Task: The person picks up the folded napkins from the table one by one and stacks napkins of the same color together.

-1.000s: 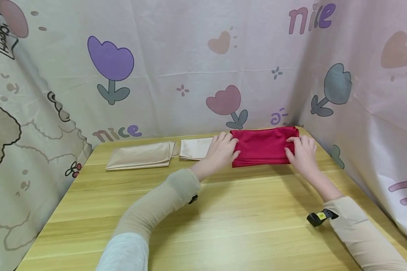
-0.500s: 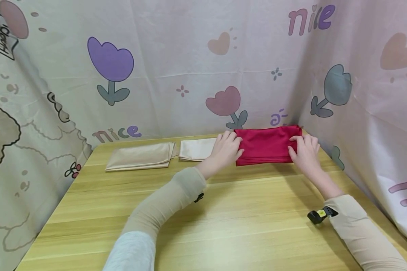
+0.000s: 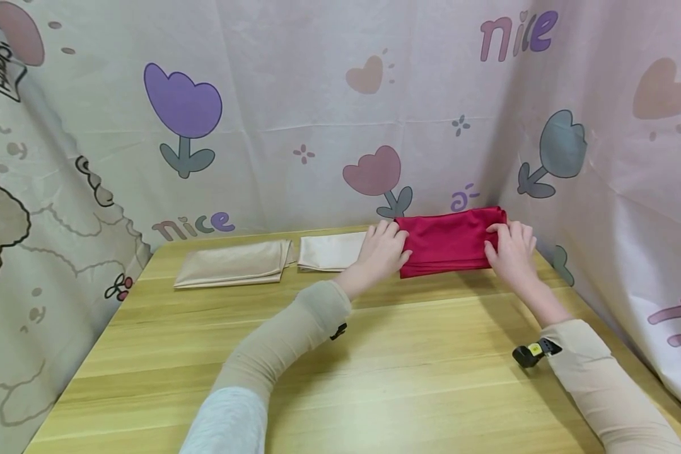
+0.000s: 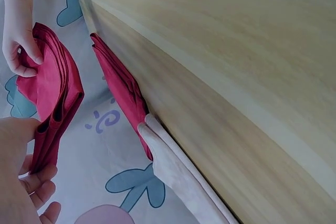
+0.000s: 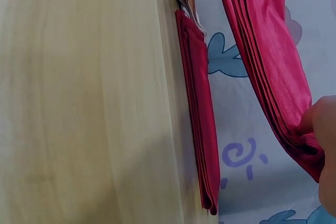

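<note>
A folded red cloth (image 3: pixel 445 243) of several layers is held up by both hands over the back right of the table. My left hand (image 3: pixel 379 252) pinches its left end, thumb on one face and fingers on the other, as the left wrist view shows. My right hand (image 3: pixel 513 255) pinches the right end. Beneath it, a second folded red cloth (image 4: pixel 122 90) lies along the table's back edge; the right wrist view shows this lower red cloth (image 5: pixel 198 108) apart from the held one. In the head view the held cloth hides it.
A folded white cloth (image 3: pixel 329 251) lies beside the lower red one, partly behind my left hand. Farther left lies a folded beige cloth (image 3: pixel 232 265). The wooden table (image 3: pixel 408 366) meets a printed curtain (image 3: pixel 284 82) at the back and sides.
Both hands have carried the red cloth a little to the right. Its right end has risen slightly. The white and beige cloths stay where they were.
</note>
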{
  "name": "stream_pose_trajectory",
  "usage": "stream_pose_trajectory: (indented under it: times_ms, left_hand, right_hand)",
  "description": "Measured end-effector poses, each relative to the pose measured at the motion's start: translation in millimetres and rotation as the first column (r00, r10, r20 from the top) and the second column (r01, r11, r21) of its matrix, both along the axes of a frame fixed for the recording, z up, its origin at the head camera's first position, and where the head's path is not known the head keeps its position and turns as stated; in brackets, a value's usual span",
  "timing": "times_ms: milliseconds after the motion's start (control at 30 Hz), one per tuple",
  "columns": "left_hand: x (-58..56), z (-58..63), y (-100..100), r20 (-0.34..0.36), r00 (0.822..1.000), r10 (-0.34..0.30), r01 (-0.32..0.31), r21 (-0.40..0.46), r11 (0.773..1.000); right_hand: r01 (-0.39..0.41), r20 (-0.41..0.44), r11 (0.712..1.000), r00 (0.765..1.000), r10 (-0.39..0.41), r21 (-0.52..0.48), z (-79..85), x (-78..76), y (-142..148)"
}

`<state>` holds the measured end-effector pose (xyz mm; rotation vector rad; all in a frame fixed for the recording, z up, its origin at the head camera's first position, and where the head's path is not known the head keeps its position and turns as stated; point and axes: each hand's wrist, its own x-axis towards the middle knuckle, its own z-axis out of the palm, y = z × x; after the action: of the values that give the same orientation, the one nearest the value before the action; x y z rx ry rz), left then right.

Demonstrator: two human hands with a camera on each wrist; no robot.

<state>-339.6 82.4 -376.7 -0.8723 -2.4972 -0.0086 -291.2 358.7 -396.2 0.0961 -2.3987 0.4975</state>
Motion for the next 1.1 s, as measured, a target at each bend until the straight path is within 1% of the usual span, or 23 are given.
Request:
stream_pose_trajectory:
  times_ms: [267,467,633,867,1100]
  left_hand:
    - [-4.6,-2.2,6,0.016,1.0,0.004,-0.004,0.009,1.0]
    - [-6.8,-2.5,11,0.025,1.0,0.003,-0.003,0.002,1.0]
    - [-9.4,-4.7,15,0.008,1.0,-0.001,0.001,-0.013,1.0]
    - [-12.7,-11.0,21,-0.014,1.0,-0.004,0.004,0.0,1.0]
    - [-14.8,-16.9,26,-0.032,0.999,0.012,-0.012,-0.001,1.0]
  right_hand:
    - [0.008,-0.007,1.0,1.0,-0.008,0.008,0.6,-4.3,4]
    - [0.026,0.007,1.0,1.0,-0.026,0.006,2.8,-5.1,6]
    - [0.039,0.029,0.999,0.999,-0.039,0.007,3.8,-6.0,9]
    - [0.055,0.054,0.998,0.997,-0.055,0.007,2.6,-10.4,14]
    - [0.068,0.045,0.998,0.997,-0.069,0.009,-0.1,-14.9,17]
